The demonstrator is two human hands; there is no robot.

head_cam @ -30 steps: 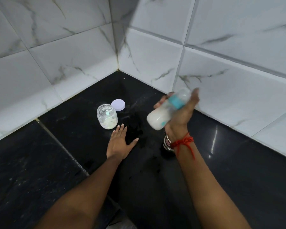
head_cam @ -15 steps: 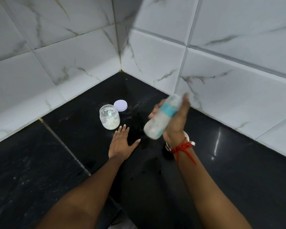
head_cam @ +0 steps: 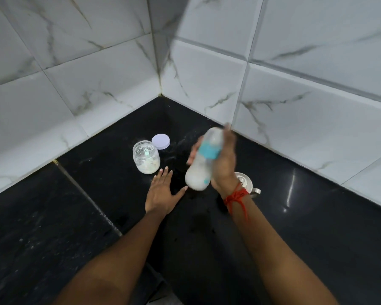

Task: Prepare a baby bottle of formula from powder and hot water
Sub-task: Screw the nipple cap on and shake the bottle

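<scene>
My right hand (head_cam: 223,164) is wrapped around a baby bottle (head_cam: 199,171) full of white liquid, with a teal collar and a clear cap. The bottle is tilted in the air above the counter and looks blurred. My left hand (head_cam: 162,192) lies flat on the black counter (head_cam: 86,216), palm down, fingers spread, holding nothing. Just beyond its fingertips stands an open glass jar (head_cam: 146,160) with white powder at the bottom. The jar's white lid (head_cam: 161,141) lies flat behind it.
A steel vessel (head_cam: 245,182) shows partly behind my right wrist, which wears a red thread. White marble-look tiled walls meet in a corner at the back. A seam crosses the counter on the left.
The bottle has swung from pointing up-right to more upright and lower, with motion blur. My left hand stays flat on the counter. The view has shifted slightly.
</scene>
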